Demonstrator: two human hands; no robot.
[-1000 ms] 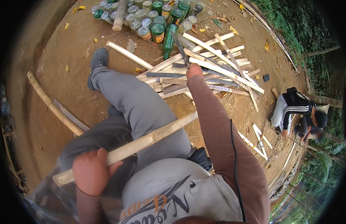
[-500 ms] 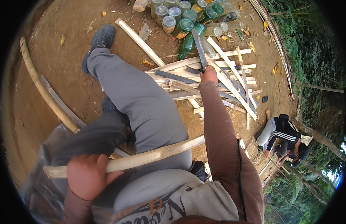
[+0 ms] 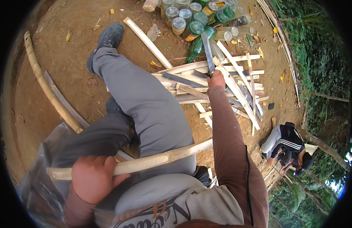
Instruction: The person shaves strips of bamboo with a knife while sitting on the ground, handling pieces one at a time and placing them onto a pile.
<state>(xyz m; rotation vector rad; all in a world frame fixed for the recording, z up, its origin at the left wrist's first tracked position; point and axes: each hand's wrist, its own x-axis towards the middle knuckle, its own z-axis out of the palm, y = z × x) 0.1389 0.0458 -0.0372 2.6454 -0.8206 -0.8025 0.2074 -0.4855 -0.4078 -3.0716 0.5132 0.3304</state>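
Observation:
My left hand is wrapped round a long, pale split bamboo strip near its left end. The strip lies slantwise across my lap, and its far end goes out of sight by my right forearm. Stretched out ahead, my right hand is closed round the handle of a machete. The long narrow blade points away from me, toward the bottles. Under and around that hand lies a loose heap of pale and dark bamboo slats on the ground; the hand hides part of the heap.
Beyond the heap, clear and green glass bottles are clustered. A curved bamboo pole lies at the left beside a grey strip. Clear plastic sheeting is by my left leg. Another person crouches at the right, near green plants.
The whole view has shifted slightly, so everything sits a little further right. Both hands keep their holds on the bamboo strip and the machete, with little movement of their own.

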